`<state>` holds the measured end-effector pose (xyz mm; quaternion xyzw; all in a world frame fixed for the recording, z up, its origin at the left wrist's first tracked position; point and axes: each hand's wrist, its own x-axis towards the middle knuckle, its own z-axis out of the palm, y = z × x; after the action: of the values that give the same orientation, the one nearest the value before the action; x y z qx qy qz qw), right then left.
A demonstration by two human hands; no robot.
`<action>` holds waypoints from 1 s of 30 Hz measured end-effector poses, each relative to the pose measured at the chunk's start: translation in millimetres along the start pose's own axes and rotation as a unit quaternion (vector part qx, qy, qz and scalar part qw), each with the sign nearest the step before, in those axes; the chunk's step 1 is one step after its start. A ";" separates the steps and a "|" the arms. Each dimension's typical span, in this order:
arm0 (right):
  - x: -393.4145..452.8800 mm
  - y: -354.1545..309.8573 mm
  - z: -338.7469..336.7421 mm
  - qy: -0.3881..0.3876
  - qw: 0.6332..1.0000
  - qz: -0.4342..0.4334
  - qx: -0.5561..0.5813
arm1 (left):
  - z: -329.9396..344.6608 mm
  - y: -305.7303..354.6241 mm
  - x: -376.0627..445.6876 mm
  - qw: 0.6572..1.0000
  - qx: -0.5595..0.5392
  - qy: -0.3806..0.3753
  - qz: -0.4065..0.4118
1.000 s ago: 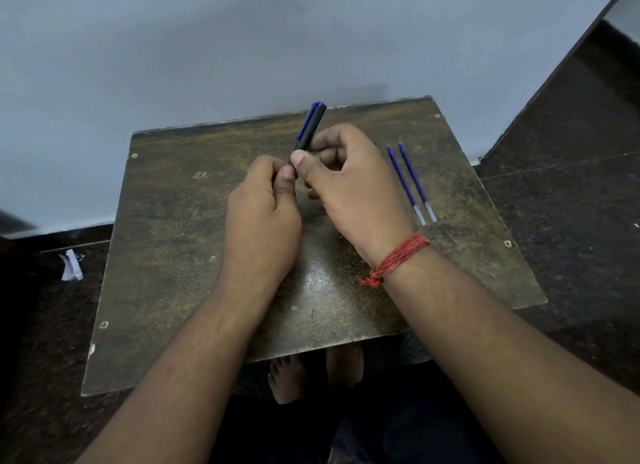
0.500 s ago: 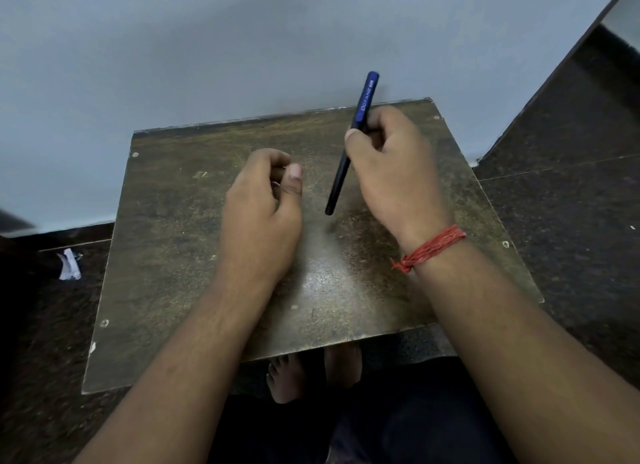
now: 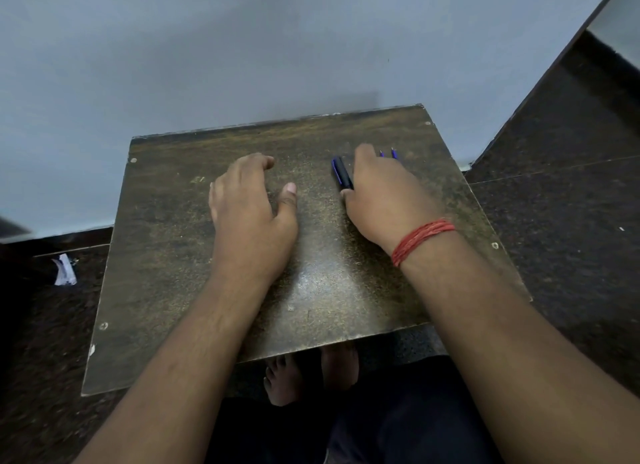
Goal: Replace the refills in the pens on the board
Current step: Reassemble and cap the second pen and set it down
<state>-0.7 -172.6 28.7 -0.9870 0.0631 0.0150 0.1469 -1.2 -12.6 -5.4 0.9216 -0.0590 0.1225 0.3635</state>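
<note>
The pen lies on the board, touching my right hand; whether those fingers grip it, I cannot tell. I'd release it flat beside the 2 refills. My left hand rests open, empty.

pen: lower end hidden under right hand | two refills: only tips show past the fingers | right grip: contact with pen unclear
</note>
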 end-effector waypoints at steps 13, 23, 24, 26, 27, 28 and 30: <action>-7.9 17.6 -17.5 -0.001 0.999 0.038 0.001 | 0.7 -1.8 1.7 0.996 0.071 -0.046 -0.025; -16.8 -19.5 6.6 -0.031 1.000 -0.004 0.002 | -6.3 -16.9 7.8 0.997 0.051 -0.004 -0.066; -16.9 -24.5 8.9 -0.028 1.000 -0.010 0.008 | -7.7 -19.2 8.6 0.996 0.047 0.005 -0.073; -17.3 -35.3 14.1 -0.024 0.999 -0.023 0.023 | -11.1 -23.7 9.9 0.995 0.036 0.024 -0.085; -17.5 -40.7 17.3 -0.023 0.999 -0.028 0.033 | -12.1 -25.3 10.8 0.995 0.031 0.032 -0.091; -18.3 -47.2 20.0 -0.024 0.998 -0.033 0.043 | -13.8 -27.5 11.5 0.994 0.027 0.040 -0.095; -20.0 -59.0 25.7 -0.025 0.997 -0.047 0.052 | -16.0 -30.9 12.7 0.993 0.023 0.051 -0.102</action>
<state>-13.2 -106.7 22.1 -0.9792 0.0139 0.0296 0.2004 14.3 20.6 -11.0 0.9236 0.0564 0.1330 0.3551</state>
